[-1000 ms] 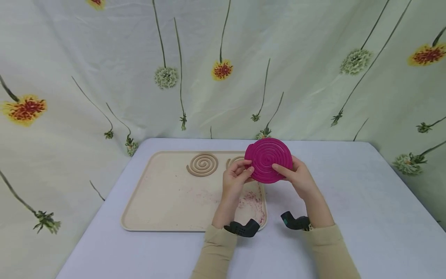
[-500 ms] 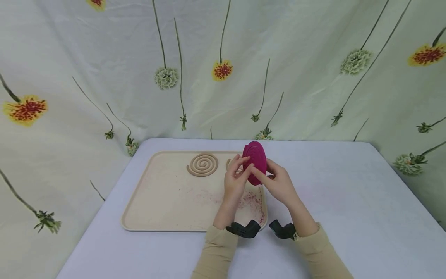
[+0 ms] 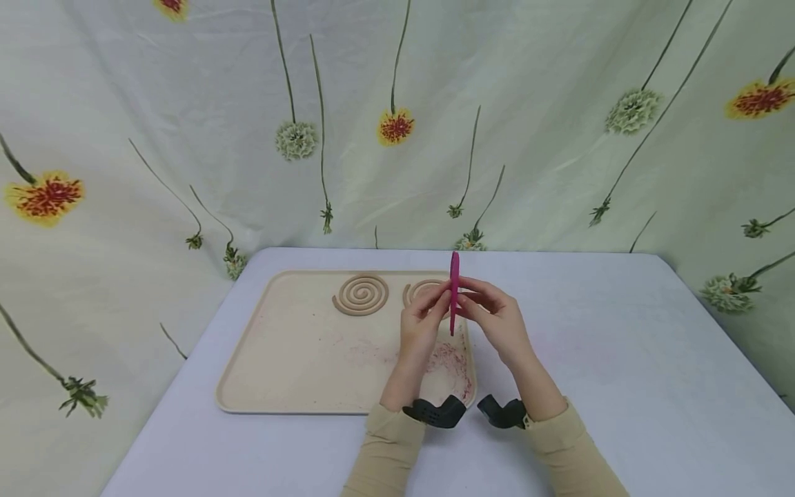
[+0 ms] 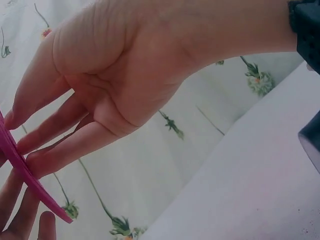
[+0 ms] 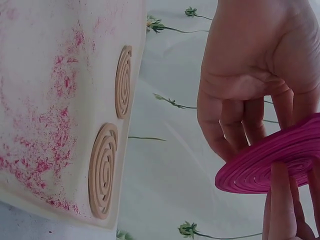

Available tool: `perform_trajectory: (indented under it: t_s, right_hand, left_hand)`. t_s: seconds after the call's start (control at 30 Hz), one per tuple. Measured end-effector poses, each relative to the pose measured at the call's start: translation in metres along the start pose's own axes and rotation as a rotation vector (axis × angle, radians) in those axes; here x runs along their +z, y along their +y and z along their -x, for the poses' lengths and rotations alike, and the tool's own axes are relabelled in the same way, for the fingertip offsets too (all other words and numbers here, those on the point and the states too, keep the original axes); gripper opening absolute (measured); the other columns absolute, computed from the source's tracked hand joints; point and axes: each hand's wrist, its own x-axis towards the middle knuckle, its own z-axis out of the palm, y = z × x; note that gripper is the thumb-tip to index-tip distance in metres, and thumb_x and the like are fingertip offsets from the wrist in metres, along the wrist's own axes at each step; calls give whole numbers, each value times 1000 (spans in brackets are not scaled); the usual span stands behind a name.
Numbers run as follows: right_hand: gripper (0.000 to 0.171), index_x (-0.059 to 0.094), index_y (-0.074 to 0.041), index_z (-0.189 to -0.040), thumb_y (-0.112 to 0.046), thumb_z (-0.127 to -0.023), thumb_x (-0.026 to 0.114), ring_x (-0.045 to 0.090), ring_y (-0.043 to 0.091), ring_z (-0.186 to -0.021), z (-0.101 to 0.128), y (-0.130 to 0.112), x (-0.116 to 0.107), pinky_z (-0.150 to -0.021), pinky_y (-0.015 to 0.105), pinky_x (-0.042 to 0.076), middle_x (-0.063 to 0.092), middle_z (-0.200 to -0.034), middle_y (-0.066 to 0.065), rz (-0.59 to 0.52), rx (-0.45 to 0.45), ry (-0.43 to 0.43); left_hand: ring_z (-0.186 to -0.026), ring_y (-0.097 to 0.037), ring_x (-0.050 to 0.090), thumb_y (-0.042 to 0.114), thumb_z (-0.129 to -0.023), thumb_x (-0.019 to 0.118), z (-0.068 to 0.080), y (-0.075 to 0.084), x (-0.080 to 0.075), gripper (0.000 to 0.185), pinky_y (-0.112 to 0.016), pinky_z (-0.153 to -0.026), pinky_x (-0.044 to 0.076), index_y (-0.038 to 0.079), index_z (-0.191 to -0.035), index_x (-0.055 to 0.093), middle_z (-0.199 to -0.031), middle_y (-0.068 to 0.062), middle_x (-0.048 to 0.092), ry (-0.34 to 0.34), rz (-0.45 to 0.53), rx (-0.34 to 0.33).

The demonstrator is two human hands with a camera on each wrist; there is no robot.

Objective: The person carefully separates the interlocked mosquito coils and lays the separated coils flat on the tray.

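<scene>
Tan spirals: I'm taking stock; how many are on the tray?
2: one tan spiral midway along the tray's far edge, the other near its far right corner, partly behind the left hand in the head view.

my right hand (image 4: pixel 115 70) occupies the upper area, palm visible, a black device (image 4: pixel 306 32) at its wrist. its thumb and fingertips touch one side of the pink disc (image 4: pixel 42 195), observed nearly edge-on and slanting. fingers of my left hand (image 4: pixel 26 210) appear at lower left, partly cut off, meeting the disc from the opposite side. recorded behind: flowered curtain (image 4: pixel 145 165); white table (image 4: pixel 240 195), small dark specks at lower right.
</scene>
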Motion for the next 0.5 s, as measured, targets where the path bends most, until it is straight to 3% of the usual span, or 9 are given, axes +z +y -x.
perform_trajectory:
  t_s: [0.17,0.5]
  right_hand:
    - [37,56,3,-125,-6,-90,61,61,13,-101,0,1,-2,-82,31,53,58,-121,20,-14,16,-11]
    - [38,56,3,-125,-8,-90,63,62,13,-98,-1,1,-6,-83,29,53,59,-120,20,-8,56,-9]
  left_hand:
    - [-90,-11,58,1,-91,58,1,3,0,24,-28,-84,52,-10,-113,62,-103,-10,62,4,3,-23]
    - [-94,-16,58,-2,-90,58,1,8,1,22,-26,-82,53,-11,-110,63,-108,-22,60,-30,-90,54]
